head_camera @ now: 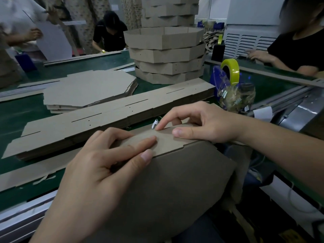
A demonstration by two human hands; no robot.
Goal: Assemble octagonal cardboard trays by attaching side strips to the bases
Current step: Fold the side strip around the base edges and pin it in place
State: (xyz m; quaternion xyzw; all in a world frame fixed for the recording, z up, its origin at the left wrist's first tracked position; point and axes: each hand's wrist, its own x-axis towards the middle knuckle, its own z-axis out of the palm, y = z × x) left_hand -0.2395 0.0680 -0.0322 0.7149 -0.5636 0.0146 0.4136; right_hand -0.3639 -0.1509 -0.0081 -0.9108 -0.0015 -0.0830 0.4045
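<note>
An octagonal cardboard base [175,181] stands tilted against me at the table's near edge. A brown side strip [166,142] lies folded over its top edge. My left hand [98,163] grips that edge, thumb on the near face, fingers over the strip. My right hand [198,123] pinches the strip just to the right, forefinger and thumb pressing down on it. A pile of flat side strips [108,113] lies across the green table. Behind it sits a pile of flat octagonal bases [87,92]. Several finished trays [166,55] are stacked at the back.
A yellow tape roll [231,69] on a blue dispenser and a clear bag [236,97] stand at the right. A small white object [155,123] lies beside my right forefinger. Other people work at the far left, the back and the right. The green table [21,116] has metal rails.
</note>
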